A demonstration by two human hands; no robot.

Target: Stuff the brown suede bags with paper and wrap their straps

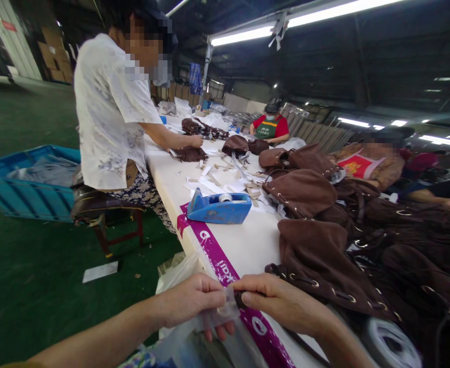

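In the head view, a blue tape dispenser stands on the white table, left of heaped brown bags. "kari" shows on the purple strip. Near it, the left hand pinches clear plastic; the right hand, nearly closed, grips a dark strap beside the plastic.

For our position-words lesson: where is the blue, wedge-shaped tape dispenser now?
In the head view, the blue tape dispenser stands mid-picture on the white tabletop, by the purple printed strip, left of the brown bags.
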